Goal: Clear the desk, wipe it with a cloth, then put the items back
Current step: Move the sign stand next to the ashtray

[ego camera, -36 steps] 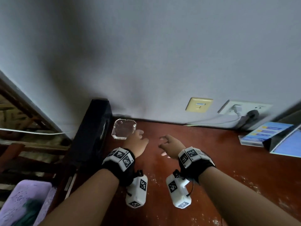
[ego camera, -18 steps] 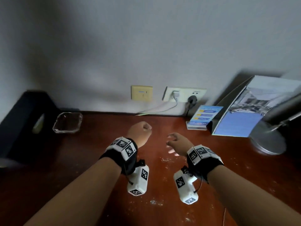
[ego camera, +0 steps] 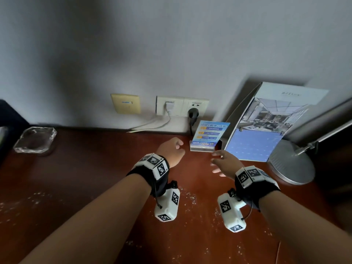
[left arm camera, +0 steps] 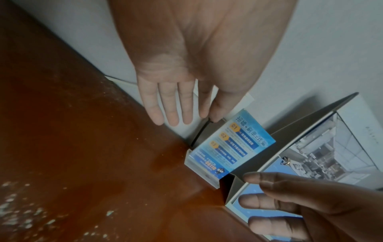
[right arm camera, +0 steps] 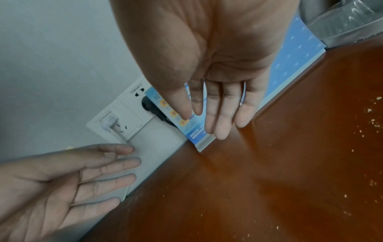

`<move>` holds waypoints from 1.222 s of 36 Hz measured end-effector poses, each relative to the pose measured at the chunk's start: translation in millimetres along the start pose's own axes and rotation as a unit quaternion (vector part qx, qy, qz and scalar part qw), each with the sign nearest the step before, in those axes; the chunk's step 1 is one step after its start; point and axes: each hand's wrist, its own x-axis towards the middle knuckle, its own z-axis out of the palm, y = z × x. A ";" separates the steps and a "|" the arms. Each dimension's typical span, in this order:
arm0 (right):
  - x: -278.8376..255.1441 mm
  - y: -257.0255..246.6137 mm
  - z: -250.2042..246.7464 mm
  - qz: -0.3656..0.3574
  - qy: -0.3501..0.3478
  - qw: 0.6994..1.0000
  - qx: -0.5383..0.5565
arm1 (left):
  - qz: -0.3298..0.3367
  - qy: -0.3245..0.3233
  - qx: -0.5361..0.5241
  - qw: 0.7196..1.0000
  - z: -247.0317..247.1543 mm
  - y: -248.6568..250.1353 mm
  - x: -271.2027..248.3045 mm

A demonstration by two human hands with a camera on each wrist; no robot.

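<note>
Our left grip (ego camera: 170, 152) and right grip (ego camera: 225, 164) both hang released, fingers straight, holding nothing, above the red-brown wooden surface (ego camera: 95, 178). The blue printed card in its clear acrylic stand (ego camera: 208, 137) sits at 12 o'clock just beyond them, untouched. At 1 o'clock a blue-and-white desk calendar (ego camera: 266, 130) stands against the wall; the round silver lamp base (ego camera: 291, 162) crowds 3 o'clock. A square clear glass ashtray (ego camera: 35, 140) lies well apart at 10 o'clock. We see white crumbs (ego camera: 187, 197) speckling the near surface.

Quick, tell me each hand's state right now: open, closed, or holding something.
Left hand: open, fingers straight, holding nothing.
Right hand: open, fingers straight, holding nothing, near the blue printed card in a clear stand.
</note>
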 end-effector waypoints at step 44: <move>81.6 1.0 -19.5 -0.056 0.151 0.986 -0.030 | 0.074 0.027 0.013 0.997 52.7 12.9 97.0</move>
